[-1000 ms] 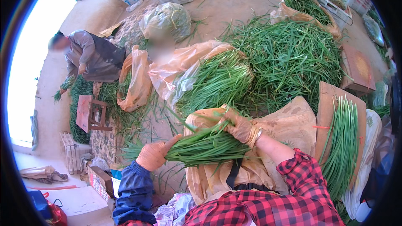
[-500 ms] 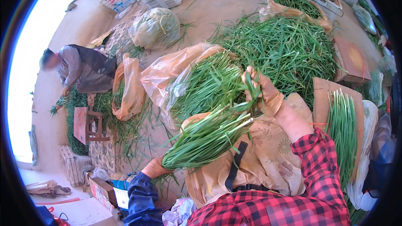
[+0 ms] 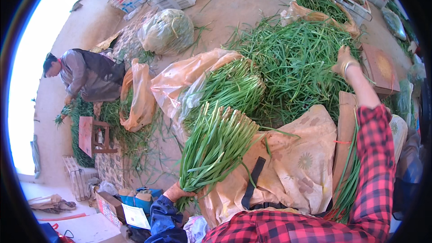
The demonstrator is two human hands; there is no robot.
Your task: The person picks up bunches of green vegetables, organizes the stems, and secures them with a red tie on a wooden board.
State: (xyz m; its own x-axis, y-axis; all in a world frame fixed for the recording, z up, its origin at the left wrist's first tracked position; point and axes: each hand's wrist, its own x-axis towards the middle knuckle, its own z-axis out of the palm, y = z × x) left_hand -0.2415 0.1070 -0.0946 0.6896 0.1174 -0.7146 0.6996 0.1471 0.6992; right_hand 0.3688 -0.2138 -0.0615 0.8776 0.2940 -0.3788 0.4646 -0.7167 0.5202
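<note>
- The bunch of greens (image 3: pixel 216 148) could spill. Only the left hand (image 3: pixel 177 192) has it, down low, and the top fans out wide with nothing around it.
- Stalks on the outside could slip out, because the middle and top have no fingers on them.
- One long leaf (image 3: pixel 281 131) sticks out sideways over the tan apron (image 3: pixel 292 153). It could catch on something and tug others loose.
- The bunch could also tip over, since most of it stands above the hand.
- If it leans away, it could mix with the other greens (image 3: pixel 238 85) just past it.
- The left grip is closed around the bunch, at its leafy bottom end. The pale cut ends point up and away from the person.
- So the bunch sits mostly above and to the right of the left grip, over the near left part of the apron.
- The right hand (image 3: pixel 345 60) is far from the bunch, at the right side of the big green pile (image 3: pixel 306 58). Its grip looks wide, with the thumb apart, and I see no stalk in it.
</note>
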